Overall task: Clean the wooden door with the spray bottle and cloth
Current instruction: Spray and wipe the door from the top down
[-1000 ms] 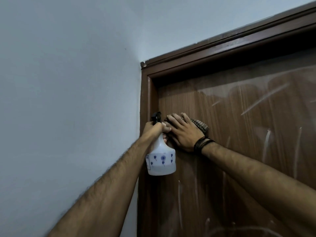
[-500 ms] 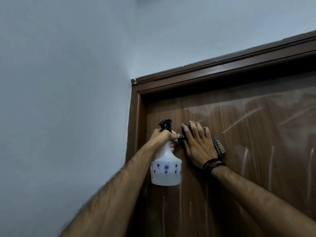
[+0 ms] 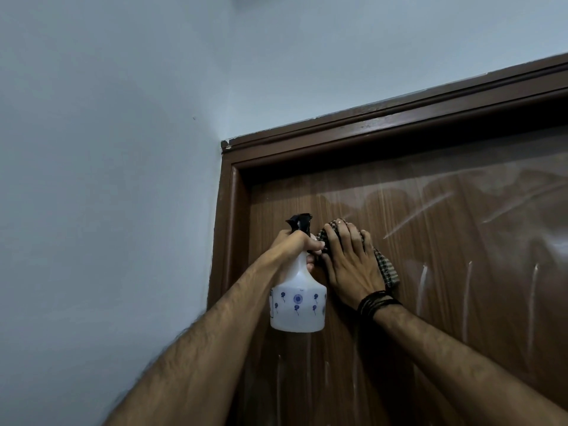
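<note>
a pale blue-grey wall fills the left and top of the view and meets a dark brown door frame that runs up the left side and slopes across the top. inside the frame, the wooden door fills the right, brown with upright grain, glossy with wet sheen and pale streaks and drips across its panel. the upper left corner of the panel, close under the frame, is where both hands work; the panel spreads wide to the right and below them. the left hand grips the neck of a white spray bottle with blue flower marks and a black nozzle, held upright just in front of the door's left edge. just beside it on the right, the right hand, fingers spread flat, presses a checked cloth against the door. dark bands circle the right wrist.
</note>
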### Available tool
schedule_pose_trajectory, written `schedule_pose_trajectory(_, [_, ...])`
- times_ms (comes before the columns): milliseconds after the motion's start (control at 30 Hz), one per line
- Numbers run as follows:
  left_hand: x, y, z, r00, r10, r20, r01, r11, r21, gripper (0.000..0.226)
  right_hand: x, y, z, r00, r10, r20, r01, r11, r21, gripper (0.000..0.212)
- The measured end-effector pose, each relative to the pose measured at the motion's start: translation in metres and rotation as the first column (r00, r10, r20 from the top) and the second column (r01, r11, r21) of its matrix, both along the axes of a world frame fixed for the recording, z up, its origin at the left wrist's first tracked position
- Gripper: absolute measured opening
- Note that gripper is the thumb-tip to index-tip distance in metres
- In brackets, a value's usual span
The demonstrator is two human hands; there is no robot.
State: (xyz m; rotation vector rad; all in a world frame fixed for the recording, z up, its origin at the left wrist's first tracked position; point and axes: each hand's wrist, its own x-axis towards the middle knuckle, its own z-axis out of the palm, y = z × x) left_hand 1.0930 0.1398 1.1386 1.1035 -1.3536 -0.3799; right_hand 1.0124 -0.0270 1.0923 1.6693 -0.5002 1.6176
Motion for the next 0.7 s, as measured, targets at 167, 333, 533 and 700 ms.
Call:
schedule_pose_trajectory(167, [0.006, 0.001, 0.006, 0.999, 0.03, 0.02, -0.031, 0.999, 0.018, 0.009, -0.007, 0.001, 0.056, 0.989, -0.001, 0.148, -0.013, 0.995, 0.094, 0.059])
schedule_pose_trajectory(333, [0.017, 0.006, 0.012, 0.997, 0.067, 0.035, -0.066, 0.997, -0.026, 0.009, 0.002, 0.015, 0.11, 0.989, -0.042, 0.142, 0.006, 0.97, 0.242, 0.061])
schedule_pose_trajectory(533, [0.03, 0.004, 0.01, 0.995, 0.086, -0.051, -0.089, 0.994, -0.058, 0.012, 0.038, 0.026, 0.094, 0.964, -0.102, -0.244, 0.111, 0.994, 0.022, 0.063])
schedule_pose_trajectory(700, [0.031, -0.004, 0.002, 0.986, 0.12, -0.112, -0.129, 0.989, -0.077, 0.016, 0.023, 0.02, 0.103, 0.985, -0.021, -0.173, 0.029, 0.999, 0.044, 0.059])
